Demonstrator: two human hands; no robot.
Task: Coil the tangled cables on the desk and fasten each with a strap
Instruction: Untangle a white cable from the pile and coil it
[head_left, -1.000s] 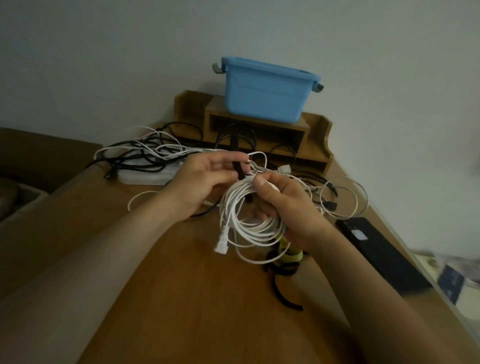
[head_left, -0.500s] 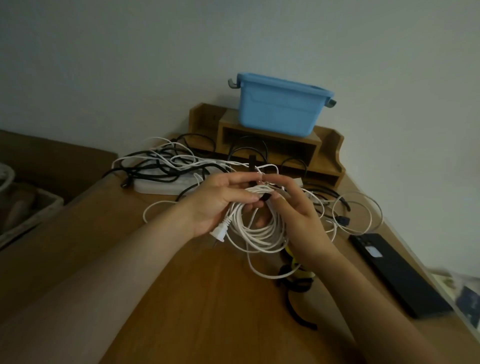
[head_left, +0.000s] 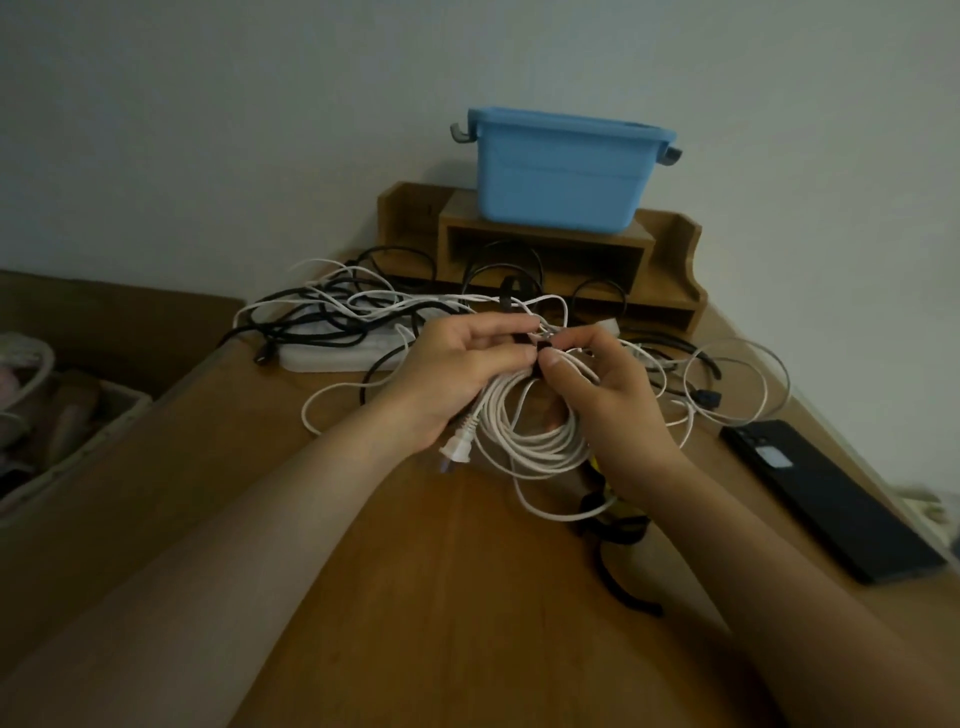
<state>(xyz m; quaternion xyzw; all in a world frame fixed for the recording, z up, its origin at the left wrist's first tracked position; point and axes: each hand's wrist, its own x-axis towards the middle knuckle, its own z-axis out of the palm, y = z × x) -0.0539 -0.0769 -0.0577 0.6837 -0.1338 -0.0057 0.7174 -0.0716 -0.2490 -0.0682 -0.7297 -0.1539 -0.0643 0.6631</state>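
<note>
On the white coil (head_left: 535, 441), left hand (head_left: 457, 374) and right hand (head_left: 608, 400) fingers pinch a black strap (head_left: 543, 347); phone (head_left: 831, 499) label blurred.

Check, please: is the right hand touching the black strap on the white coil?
Touching. The head view shows the right hand pinching the black strap atop the white coil.

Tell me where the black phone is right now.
In the head view, the black phone lies flat near the right edge of the desk, to the right of the right hand.
</note>
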